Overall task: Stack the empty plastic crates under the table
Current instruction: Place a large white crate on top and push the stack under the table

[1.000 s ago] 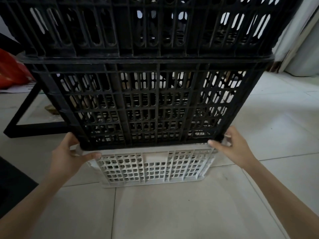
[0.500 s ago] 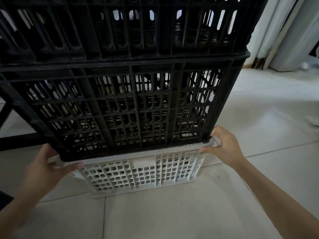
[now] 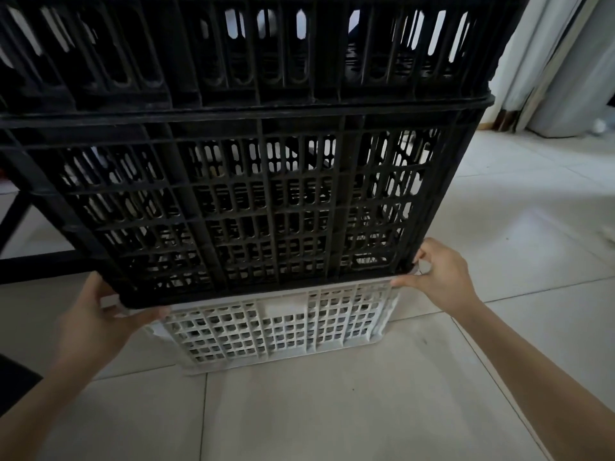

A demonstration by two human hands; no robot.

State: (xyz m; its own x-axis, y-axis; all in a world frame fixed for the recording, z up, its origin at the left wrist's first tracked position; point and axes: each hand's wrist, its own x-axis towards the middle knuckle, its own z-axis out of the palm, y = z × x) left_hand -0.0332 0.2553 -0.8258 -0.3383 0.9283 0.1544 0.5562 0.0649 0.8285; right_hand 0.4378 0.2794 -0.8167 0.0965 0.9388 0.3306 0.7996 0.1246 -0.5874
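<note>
Floor (image 3: pixel 332 410): pale square tiles, grout lines visible, dull sheen at right. Far left, black table frame (image 3: pixel 13 224) stands on the tiles. Left hand (image 3: pixel 100 314) grips the left rim corner of the white crate (image 3: pixel 276 331), thumb laid along the rim front, fingers curled round the corner. White crate sits on the floor, centre. Lower black crate (image 3: pixel 259 207) rests on it; upper black crate (image 3: pixel 233 51) nests in that one. Right hand (image 3: pixel 442 274) clasps the right rim corner, thumb on the rim. Far right, pale curtain (image 3: pixel 572 61) reaches the floor.
</note>
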